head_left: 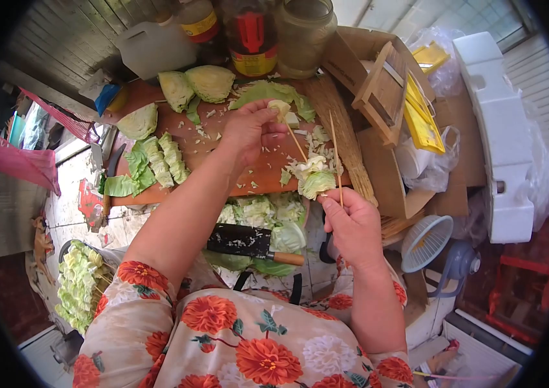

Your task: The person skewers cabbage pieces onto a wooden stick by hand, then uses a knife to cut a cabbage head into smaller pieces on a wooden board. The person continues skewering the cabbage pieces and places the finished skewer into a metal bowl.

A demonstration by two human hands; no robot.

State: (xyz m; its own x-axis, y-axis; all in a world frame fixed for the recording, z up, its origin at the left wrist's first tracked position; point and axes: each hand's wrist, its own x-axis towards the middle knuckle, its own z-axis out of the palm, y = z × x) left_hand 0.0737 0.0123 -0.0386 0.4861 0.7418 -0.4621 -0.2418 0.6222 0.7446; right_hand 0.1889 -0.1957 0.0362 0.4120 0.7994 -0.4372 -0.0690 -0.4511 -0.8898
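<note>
Leaf chunk (279, 108) pinched between thumb and fingers of left hand (248, 134), other fingers curled; thin stick (296, 143) slants from it down to leafy bunch (316, 183) at right hand (357, 226). Whether stick pierces either piece: can't tell. Right hand closed, thumb against fingers, gripping lower end of upright stick (334, 145), bunch touching fingertips. Both hands over near right part of reddish board (177, 119), scraps scattered round them. Loose leaf (268, 94) just past left hand. Cleaver (239, 239) out of hand, bits stuck on blade, lying on cut cabbage (287, 236) below near edge of board. Left side of board: flat leaf pieces (160, 163), dark-bladed knife (116, 160) beside them. Far side: wedges (210, 83), in large chunks. Progress, judged: plenty cut already, both under cleaver and in leafy heap (79, 284) at lower left; wedges not cut small, flat pieces not gathered, bunch in hand looks unfinished. How much remains overall unclear. Beyond board: bottle with red-and-yellow label (250, 61), glass jar (305, 42), white jug (157, 50). Right: cardboard box (384, 178), yellow plastic piece (420, 123), strainer (427, 243), white foam box (494, 136) farther out.
</note>
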